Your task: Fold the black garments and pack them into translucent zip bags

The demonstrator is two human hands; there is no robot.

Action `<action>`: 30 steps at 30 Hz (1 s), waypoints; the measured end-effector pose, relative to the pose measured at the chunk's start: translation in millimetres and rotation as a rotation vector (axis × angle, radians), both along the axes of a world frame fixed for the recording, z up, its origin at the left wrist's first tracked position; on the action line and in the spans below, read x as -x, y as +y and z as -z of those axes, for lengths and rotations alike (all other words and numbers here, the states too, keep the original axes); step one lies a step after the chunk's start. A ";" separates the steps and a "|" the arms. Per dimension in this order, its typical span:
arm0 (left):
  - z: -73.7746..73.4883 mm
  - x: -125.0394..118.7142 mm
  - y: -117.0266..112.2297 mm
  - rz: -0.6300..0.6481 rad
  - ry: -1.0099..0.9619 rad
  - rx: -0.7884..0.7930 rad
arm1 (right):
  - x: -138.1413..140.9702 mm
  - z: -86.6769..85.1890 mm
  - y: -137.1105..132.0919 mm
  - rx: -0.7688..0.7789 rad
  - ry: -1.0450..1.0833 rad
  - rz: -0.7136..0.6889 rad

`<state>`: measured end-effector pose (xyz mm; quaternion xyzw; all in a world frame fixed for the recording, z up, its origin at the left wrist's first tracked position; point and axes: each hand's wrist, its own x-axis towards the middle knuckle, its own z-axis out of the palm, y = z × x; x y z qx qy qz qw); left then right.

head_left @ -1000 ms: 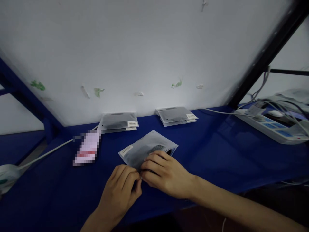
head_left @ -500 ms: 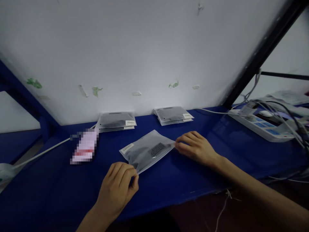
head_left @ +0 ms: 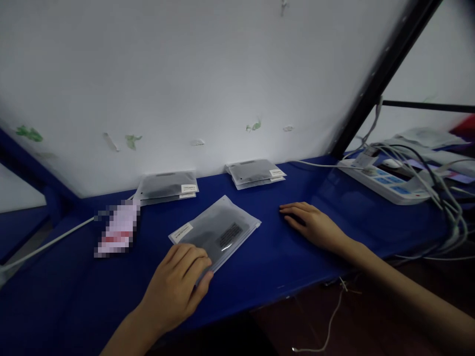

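A frosted zip bag [head_left: 211,227] with a dark content lies at a slant on the blue table. It has a white label at its left corner and a dark printed patch in the middle. My left hand [head_left: 181,284] is closed on the bag's near corner, fingers over the top and thumb at the zip edge. My right hand [head_left: 311,225] rests on the table to the right of the bag, apart from it, fingers stretched out and holding nothing.
Two stacks of similar bags, a left stack [head_left: 166,185] and a right stack [head_left: 256,173], lie along the white wall [head_left: 178,74]. A blurred-out pink item [head_left: 118,230] lies at left. A power strip [head_left: 389,183] with tangled cables [head_left: 441,198] sits at right on the blue table [head_left: 267,277].
My right hand has let go of the bag's right corner and moved away to the right, its fingers now extended. The bag lies flatter. My left hand has stayed at the near corner.
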<state>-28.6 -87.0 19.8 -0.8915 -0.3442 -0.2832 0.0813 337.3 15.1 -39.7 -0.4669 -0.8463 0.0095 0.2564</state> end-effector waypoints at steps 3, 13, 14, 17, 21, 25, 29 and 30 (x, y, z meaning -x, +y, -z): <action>-13.6 -16.0 21.1 -0.014 0.082 0.003 | 2.9 -0.9 -2.2 -0.005 0.011 0.018; -36.5 -79.0 117.1 -0.024 0.496 0.344 | 3.8 1.6 -1.0 -0.010 0.001 0.017; -35.2 -82.9 123.4 -0.011 0.510 0.359 | 4.4 1.0 -1.2 -0.011 0.004 0.016; -30.6 -89.5 136.6 0.038 0.543 0.379 | 6.2 -0.5 -1.6 -0.010 0.013 0.022; -27.3 -89.8 145.5 0.041 0.530 0.371 | 6.4 -0.9 -1.6 -0.009 0.024 0.024; -33.1 -81.2 151.0 0.010 0.496 0.352 | 6.2 -1.4 -1.9 -0.018 0.040 0.016; -52.1 -47.4 163.2 -0.122 0.409 0.313 | 7.1 -3.1 -2.5 0.002 0.028 0.026; -59.0 -32.6 167.8 -0.192 0.372 0.299 | 7.3 -3.2 -2.5 0.006 0.023 0.029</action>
